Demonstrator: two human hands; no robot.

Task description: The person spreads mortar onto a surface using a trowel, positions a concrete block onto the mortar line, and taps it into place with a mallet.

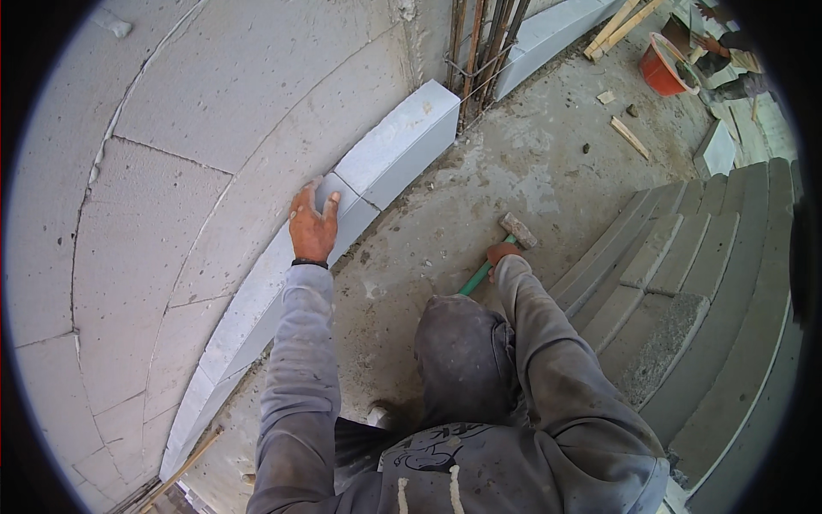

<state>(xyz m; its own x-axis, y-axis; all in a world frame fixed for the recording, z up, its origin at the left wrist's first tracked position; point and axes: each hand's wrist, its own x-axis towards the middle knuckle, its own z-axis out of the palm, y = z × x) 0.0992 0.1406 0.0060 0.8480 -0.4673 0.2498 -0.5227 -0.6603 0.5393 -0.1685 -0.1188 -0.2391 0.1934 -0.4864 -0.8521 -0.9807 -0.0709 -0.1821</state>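
Note:
My left hand (313, 224) rests with fingers spread on top of a row of pale grey blocks (257, 295) laid along the foot of the wall. Its fingertips lie near the joint where another block (402, 141) continues the row toward the rebar. Low on the right side, my right hand (503, 253) is wrapped round the green handle of a hammer (519, 230). The hammer's blocky, mortar-stained head points away from me, above the concrete floor and apart from the blocks.
Grey blocks (676, 257) are stacked on the right. Vertical rebar (486, 56) stands at the row's far end. Farther off are a red bucket (664, 68), wood strips (629, 137), a loose block (716, 150) and another person's hand (711, 44). The block wall (171, 171) rises at left.

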